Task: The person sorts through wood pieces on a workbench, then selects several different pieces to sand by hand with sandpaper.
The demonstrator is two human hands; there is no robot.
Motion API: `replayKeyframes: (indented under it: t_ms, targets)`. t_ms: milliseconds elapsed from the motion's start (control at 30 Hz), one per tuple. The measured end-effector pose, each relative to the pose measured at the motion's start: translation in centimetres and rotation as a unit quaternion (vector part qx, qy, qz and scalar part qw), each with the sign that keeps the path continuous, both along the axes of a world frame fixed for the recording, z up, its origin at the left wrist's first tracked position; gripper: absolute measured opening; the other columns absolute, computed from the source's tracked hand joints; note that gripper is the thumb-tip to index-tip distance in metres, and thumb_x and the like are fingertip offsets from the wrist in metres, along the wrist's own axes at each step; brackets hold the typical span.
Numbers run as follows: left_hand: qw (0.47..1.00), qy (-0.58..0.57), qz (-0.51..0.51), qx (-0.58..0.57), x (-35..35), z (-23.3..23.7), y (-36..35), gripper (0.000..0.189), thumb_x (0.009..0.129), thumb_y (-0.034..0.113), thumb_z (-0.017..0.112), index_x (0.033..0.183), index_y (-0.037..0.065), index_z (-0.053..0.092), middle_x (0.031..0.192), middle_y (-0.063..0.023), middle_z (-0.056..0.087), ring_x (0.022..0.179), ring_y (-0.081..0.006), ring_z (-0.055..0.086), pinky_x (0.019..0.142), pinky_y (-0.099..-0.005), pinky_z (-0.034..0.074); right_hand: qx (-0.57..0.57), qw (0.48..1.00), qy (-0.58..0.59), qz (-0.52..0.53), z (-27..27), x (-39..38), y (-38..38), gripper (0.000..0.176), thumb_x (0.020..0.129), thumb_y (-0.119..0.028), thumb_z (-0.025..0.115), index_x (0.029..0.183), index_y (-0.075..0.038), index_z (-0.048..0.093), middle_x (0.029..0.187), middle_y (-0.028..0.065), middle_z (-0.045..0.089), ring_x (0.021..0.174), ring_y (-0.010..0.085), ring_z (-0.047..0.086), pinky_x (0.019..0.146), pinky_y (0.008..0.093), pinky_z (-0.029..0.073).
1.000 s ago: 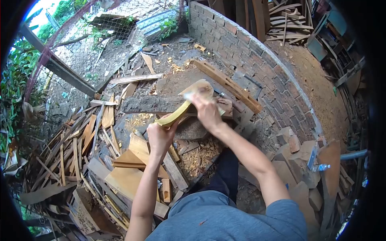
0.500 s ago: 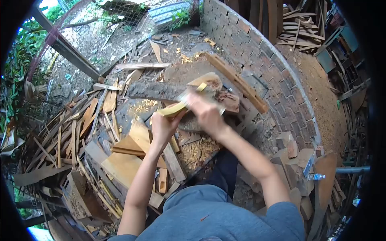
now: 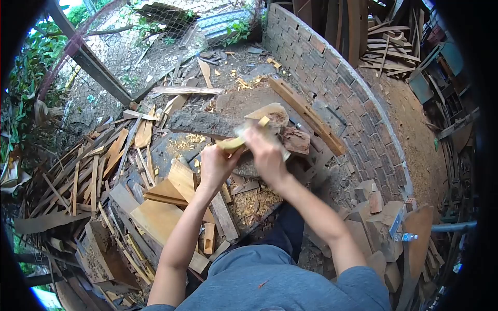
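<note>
Nearer together than before: my left hand (image 3: 216, 164), fingers curled round yellow strip (image 3: 232, 143), less bare beyond them; right hand (image 3: 266, 154) blurred, can't tell its grip.

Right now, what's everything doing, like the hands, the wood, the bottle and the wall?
Left hand: closed on the wood.
Right hand: blurred, grip unclear.
Curved yellow wooden piece: held, partly hidden.
Clear plastic bottle: lying on its side.
Long brown slotted beam: lying down.
Thin brown wooden strips: heaped untidily.
Curved brick wall: standing.
Pale wood shavings: scattered.
</note>
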State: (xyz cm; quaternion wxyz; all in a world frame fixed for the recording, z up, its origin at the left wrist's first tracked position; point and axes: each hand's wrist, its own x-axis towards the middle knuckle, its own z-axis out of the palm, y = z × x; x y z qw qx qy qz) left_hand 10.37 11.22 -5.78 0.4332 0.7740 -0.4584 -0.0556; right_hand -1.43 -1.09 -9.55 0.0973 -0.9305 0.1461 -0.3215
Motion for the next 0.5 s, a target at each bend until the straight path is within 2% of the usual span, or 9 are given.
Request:
replayKeyframes:
  t_ms: [67, 100, 167, 233, 267, 333, 400, 467, 500]
  targets:
    - [0.999, 0.050, -0.022, -0.003, 0.2, -0.5, 0.8, 0.023, 0.081, 0.016, 0.077, 0.101, 0.007, 0.075, 0.079, -0.0168, 0.071, 0.072, -0.0281, 0.072, 0.065, -0.0337, 0.056, -0.001, 0.998, -0.023, 0.057, 2.1, -1.0, 2.2, 0.038, 0.091, 0.004, 0.048, 0.126, 0.001, 0.062, 0.121, 0.0217, 0.065, 0.111, 0.0285, 0.067, 0.094, 0.0363, 0.057]
    - [0.995, 0.082, -0.016, -0.046, 0.1, -1.4, 0.9, 0.023, 0.080, 0.016, 0.077, 0.101, 0.006, 0.075, 0.079, -0.0161, 0.071, 0.071, -0.0278, 0.072, 0.065, -0.0334, 0.056, -0.044, 0.993, -0.024, 0.107, 0.6, -1.2, 0.0, 0.037, 0.092, 0.003, 0.049, 0.126, 0.001, 0.061, 0.123, 0.0213, 0.065, 0.112, 0.0283, 0.066, 0.094, 0.0360, 0.056]
    - [0.999, 0.022, -0.018, -0.024, -0.4, -0.5, 0.2, 0.023, 0.082, 0.015, 0.076, 0.102, 0.005, 0.075, 0.080, -0.0150, 0.072, 0.071, -0.0253, 0.073, 0.065, -0.0326, 0.056, -0.018, 0.999, 0.031, 0.011, -1.2, -1.2, -4.7, 0.037, 0.092, 0.002, 0.048, 0.126, 0.001, 0.061, 0.125, 0.0206, 0.064, 0.114, 0.0280, 0.065, 0.096, 0.0345, 0.056]
    - [1.000, -0.023, -0.016, -0.014, -0.3, 0.3, 0.1, 0.023, 0.082, 0.015, 0.076, 0.103, 0.005, 0.075, 0.081, -0.0146, 0.073, 0.071, -0.0246, 0.073, 0.065, -0.0326, 0.056, 0.006, 0.995, 0.069, -0.070, -1.5, -0.5, -5.6, 0.035, 0.093, 0.001, 0.047, 0.125, 0.002, 0.061, 0.126, 0.0189, 0.063, 0.114, 0.0267, 0.065, 0.097, 0.0346, 0.055]
    - [1.000, 0.013, -0.010, 0.014, -0.1, 0.1, 0.1, 0.022, 0.082, 0.015, 0.075, 0.102, 0.005, 0.075, 0.081, -0.0146, 0.073, 0.072, -0.0252, 0.073, 0.065, -0.0334, 0.056, 0.059, 0.997, 0.046, 0.013, 0.5, -0.2, -3.7, 0.035, 0.094, 0.000, 0.046, 0.125, 0.004, 0.061, 0.126, 0.0196, 0.063, 0.116, 0.0273, 0.064, 0.100, 0.0364, 0.053]
    - [0.998, 0.053, -0.003, 0.040, 0.1, -0.6, 0.0, 0.022, 0.083, 0.016, 0.075, 0.102, 0.006, 0.075, 0.081, -0.0146, 0.073, 0.072, -0.0258, 0.073, 0.065, -0.0342, 0.056, -0.009, 0.998, -0.019, 0.051, 0.9, -0.3, 1.3, 0.035, 0.093, 0.001, 0.046, 0.124, 0.004, 0.062, 0.125, 0.0207, 0.064, 0.113, 0.0291, 0.065, 0.100, 0.0378, 0.053]
    - [0.995, 0.087, -0.025, -0.044, -0.1, -1.0, 0.8, 0.023, 0.082, 0.019, 0.075, 0.101, 0.007, 0.075, 0.081, -0.0149, 0.072, 0.071, -0.0289, 0.072, 0.064, -0.0367, 0.056, -0.019, 0.994, -0.034, 0.106, 1.7, -0.8, 0.4, 0.037, 0.092, 0.001, 0.047, 0.124, 0.002, 0.063, 0.124, 0.0212, 0.065, 0.107, 0.0301, 0.068, 0.095, 0.0378, 0.055]
    - [0.998, 0.058, -0.019, -0.035, -0.4, -0.5, 0.2, 0.024, 0.082, 0.020, 0.076, 0.101, 0.007, 0.075, 0.081, -0.0150, 0.072, 0.071, -0.0299, 0.071, 0.064, -0.0369, 0.056, -0.019, 0.999, 0.034, -0.016, -0.9, -0.6, -4.2, 0.036, 0.091, 0.001, 0.048, 0.124, 0.002, 0.063, 0.124, 0.0211, 0.065, 0.108, 0.0306, 0.068, 0.091, 0.0365, 0.058]
    - [1.000, 0.029, -0.013, -0.003, -0.6, -0.3, 0.0, 0.026, 0.083, 0.020, 0.076, 0.104, 0.006, 0.075, 0.084, -0.0140, 0.073, 0.073, -0.0242, 0.073, 0.065, -0.0337, 0.055, 0.021, 0.995, 0.056, -0.074, -0.6, -0.3, -5.3, 0.036, 0.091, 0.001, 0.048, 0.124, 0.003, 0.062, 0.124, 0.0205, 0.065, 0.108, 0.0297, 0.068, 0.088, 0.0359, 0.059]
